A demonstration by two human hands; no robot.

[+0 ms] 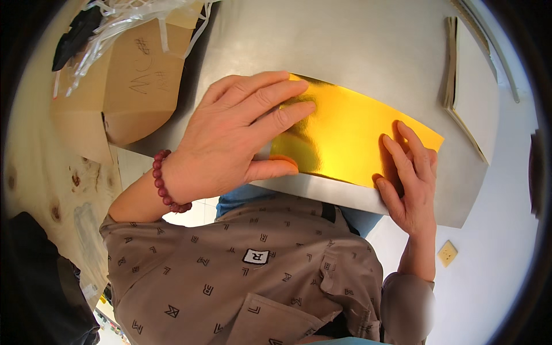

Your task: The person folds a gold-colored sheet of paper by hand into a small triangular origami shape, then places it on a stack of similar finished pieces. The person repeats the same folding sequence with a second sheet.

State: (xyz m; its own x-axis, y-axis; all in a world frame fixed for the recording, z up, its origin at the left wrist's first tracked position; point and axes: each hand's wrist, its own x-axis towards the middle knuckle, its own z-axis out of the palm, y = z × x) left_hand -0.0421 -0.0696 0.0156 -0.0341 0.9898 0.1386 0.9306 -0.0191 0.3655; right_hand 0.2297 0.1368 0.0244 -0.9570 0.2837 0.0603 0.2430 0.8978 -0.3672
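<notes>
Head view, left to right: cardboard box sits at the far left with loose plastic wrap spilling over its top, off the work surface and not touched. Next, the metal desk, brushed grey, carries a shiny gold sheet lying near its front edge, close to the person's body. Left hand, with a red bead bracelet on the wrist, lies palm down over the sheet's left end; fingers stretched out flat and together, thumb tucked along the near edge. That grip is open and pressing, not closed round anything, probably pinning the sheet so it won't slide, or smoothing it flat. The sheet's left part looks slightly bowed or folded under the fingers, hard to tell which. Right hand comes in at the sheet's right end, fingers spread and laid on the gold surface, thumb at the near desk edge; also an open, flat hold, steadying that end. Both hands brace opposite ends, so the sheet stays put. Far right, a stack of pale flat sheets rests on the desk, apart from the hands.
</notes>
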